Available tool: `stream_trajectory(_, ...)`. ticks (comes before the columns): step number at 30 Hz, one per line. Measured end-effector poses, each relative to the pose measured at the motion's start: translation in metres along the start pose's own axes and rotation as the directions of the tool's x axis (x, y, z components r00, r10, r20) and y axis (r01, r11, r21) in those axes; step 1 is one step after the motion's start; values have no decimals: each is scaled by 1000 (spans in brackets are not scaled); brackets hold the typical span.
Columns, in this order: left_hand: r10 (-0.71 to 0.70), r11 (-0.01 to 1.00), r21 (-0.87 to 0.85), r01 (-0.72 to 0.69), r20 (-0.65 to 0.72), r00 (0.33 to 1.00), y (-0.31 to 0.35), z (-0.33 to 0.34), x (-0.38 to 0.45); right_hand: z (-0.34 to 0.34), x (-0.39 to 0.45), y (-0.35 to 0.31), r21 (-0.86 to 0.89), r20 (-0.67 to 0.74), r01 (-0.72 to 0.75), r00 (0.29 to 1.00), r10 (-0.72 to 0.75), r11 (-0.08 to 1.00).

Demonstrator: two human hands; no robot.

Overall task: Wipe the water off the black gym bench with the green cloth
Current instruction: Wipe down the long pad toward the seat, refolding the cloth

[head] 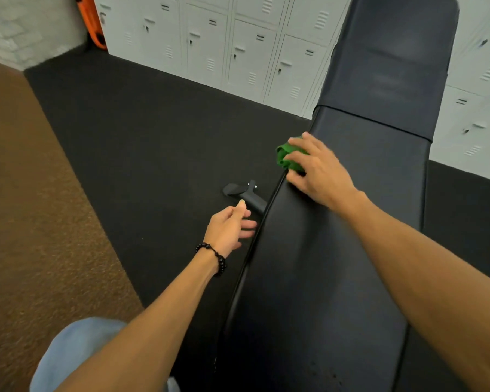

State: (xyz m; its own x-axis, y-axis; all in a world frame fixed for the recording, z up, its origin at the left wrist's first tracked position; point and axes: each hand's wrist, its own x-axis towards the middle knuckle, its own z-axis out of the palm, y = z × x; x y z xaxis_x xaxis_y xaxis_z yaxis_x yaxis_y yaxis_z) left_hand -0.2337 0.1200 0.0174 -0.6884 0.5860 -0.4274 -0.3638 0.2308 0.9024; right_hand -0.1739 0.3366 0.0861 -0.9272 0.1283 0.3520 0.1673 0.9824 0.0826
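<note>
The black gym bench (331, 264) runs from the bottom of the view up to its raised back pad at the top right. A bunched green cloth (286, 157) lies at the bench's left edge, just below the seam between the two pads. My right hand (317, 171) lies over the cloth, its fingers curled round it and pressing it onto the pad. My left hand (232, 227) hovers beside the bench's left edge with relaxed fingers, holding nothing; a black bead bracelet is on its wrist. A few small water drops show near the bench's bottom end.
A black bench foot (244, 193) juts out over the dark rubber floor (142, 142) left of the bench. White lockers (238, 46) line the far wall. Brown carpet (26, 222) covers the left side. An orange object (92, 21) leans in the far corner. My knee in blue jeans (77, 352) is at the bottom left.
</note>
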Motion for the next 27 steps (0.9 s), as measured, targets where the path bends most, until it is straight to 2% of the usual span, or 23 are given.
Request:
stream_trajectory(1,24,1000,-4,-24,-36,999,0,-1,1,-1,5,-3,3,-22,-52,998,52,999)
stream_trajectory(2,47,999,-5,-47,-78,996,0,-3,2,-1,7,-14,18,-38,-38,999,39,999)
stream_trajectory(4,103,995,7,-103,-160,982,-2,-6,6,6,-8,-41,84,-28,150,989,-148,985)
stream_trajectory(5,132,991,22,-130,-181,975,-3,-7,9,12,-25,-55,135,42,270,960,-278,953)
stream_trajectory(7,188,981,75,-177,-180,966,-4,-7,16,18,-61,-72,205,213,468,836,-506,860)
stream_trajectory(9,242,966,127,-226,-129,962,-1,-1,22,18,-69,-55,204,290,575,738,-610,792)
stream_trajectory(10,271,956,143,-256,-103,957,2,2,22,16,-62,-41,184,285,589,734,-616,787)
stream_trajectory(12,325,935,166,-314,-41,945,16,16,24,8,-36,-10,128,238,527,806,-542,840)
stream_trajectory(14,336,931,152,-333,5,942,33,31,28,0,-6,17,57,171,409,895,-413,911)
stream_trajectory(16,341,930,138,-342,30,940,49,42,30,-9,20,36,-16,130,271,955,-267,962)
stream_trajectory(19,348,890,276,-364,106,931,63,50,30,-25,48,53,-109,99,-5,995,15,994)
stream_trajectory(21,336,872,332,-360,129,933,66,51,31,-27,56,51,-131,58,-116,991,124,985)
stream_trajectory(23,334,900,267,-343,82,939,65,48,32,-22,50,34,-92,29,-142,989,146,985)
stream_trajectory(25,358,923,171,-345,-52,932,60,45,35,-12,29,7,-6,11,-84,996,84,996)
stream_trajectory(27,426,893,229,-388,-149,892,53,39,34,2,-4,-26,80,47,7,999,-11,997)
